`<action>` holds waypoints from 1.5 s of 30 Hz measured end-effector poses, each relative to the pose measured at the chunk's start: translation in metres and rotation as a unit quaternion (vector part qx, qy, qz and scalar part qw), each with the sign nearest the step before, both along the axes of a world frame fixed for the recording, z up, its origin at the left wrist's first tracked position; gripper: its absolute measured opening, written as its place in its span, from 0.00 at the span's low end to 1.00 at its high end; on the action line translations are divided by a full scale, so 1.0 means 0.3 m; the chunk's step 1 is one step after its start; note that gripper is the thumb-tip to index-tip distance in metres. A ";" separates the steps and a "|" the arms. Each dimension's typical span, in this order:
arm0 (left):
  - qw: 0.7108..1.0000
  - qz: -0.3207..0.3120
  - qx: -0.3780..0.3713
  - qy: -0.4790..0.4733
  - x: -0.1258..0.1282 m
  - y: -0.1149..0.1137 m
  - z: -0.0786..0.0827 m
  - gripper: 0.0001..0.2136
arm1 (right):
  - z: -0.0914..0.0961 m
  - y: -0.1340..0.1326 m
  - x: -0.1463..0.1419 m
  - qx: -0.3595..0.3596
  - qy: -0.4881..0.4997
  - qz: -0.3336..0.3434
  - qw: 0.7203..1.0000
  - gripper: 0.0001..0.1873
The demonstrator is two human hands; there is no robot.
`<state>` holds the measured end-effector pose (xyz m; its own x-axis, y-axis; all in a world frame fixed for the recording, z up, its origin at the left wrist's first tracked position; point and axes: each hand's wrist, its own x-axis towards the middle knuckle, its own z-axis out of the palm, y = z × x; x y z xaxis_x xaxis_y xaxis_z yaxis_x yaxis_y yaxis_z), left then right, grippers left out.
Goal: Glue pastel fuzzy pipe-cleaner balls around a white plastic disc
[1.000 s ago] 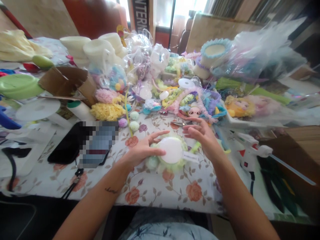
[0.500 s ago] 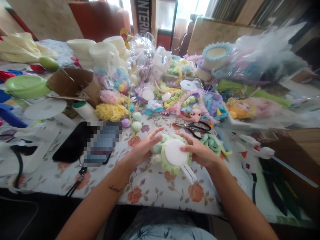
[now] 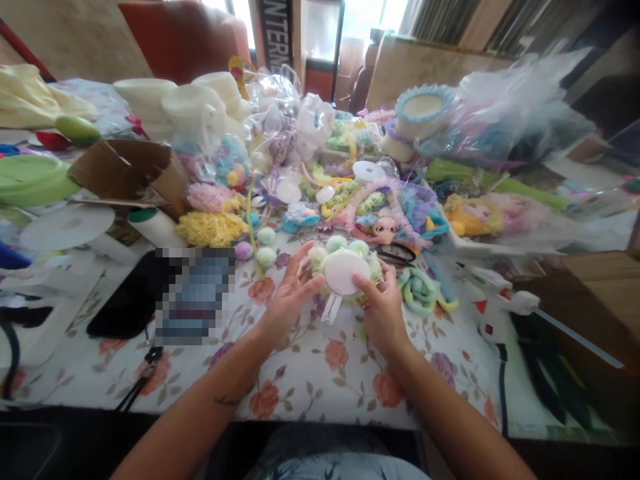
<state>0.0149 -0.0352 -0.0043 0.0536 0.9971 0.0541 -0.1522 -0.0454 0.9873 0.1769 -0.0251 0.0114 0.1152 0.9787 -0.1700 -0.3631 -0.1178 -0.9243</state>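
A round, fluffy pale-green craft piece (image 3: 376, 269) with pom-poms along its far edge is held up over the table. Its white disc (image 3: 345, 268) faces me, and a small printed white tag (image 3: 331, 309) hangs from the disc toward me. My right hand (image 3: 384, 308) grips the right side, thumb on the disc and fingers behind. At the left edge, my left hand (image 3: 291, 293) is closed around the piece, its thumb in front. Black scissors (image 3: 400, 255) lie just beyond, their blades hidden. Coiled green chenille yarn (image 3: 423, 291) rests right of my right hand.
Loose pom-poms (image 3: 266, 257), a black phone (image 3: 131, 297) and a yarn cone (image 3: 156, 227) are on the left. A glue gun (image 3: 500, 293) lies right. Behind are a cardboard box (image 3: 135, 170), a doll head (image 3: 384, 228) and plastic-wrapped crafts (image 3: 275, 113).
The craft piece has moved away from me and turned, so its tag now points down-left and its pom-poms face away. My left hand has closed on its edge.
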 end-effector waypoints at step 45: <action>0.973 -0.107 0.011 0.205 -0.076 -0.001 0.077 0.28 | -0.040 0.039 0.115 0.102 -0.237 0.175 0.950 0.49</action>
<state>-0.0080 -0.0354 0.0189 0.2814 0.9596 0.0059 0.2451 -0.0778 0.9664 0.2113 -0.0134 -0.0005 -0.2076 0.9781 0.0162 0.1292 0.0438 -0.9906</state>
